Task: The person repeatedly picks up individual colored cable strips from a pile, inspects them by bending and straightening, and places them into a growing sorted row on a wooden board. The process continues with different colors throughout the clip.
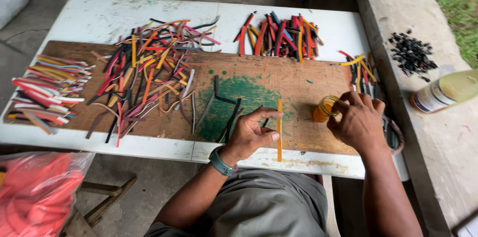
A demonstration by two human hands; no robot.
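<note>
My left hand [251, 132] presses an orange strip [279, 130] flat to the wooden board [298, 82], thumb and forefinger pinching its middle so it lies straight and cannot slide. My right hand [358, 120] curls round a small amber jar [324, 109], fingertips closed on its rim, kept just beside the strip for easy reach. Black strips [226, 107] lie near my left hand on the green-stained patch; a mixed pile of coloured strips [149, 67] sits further left, out of the way
</note>
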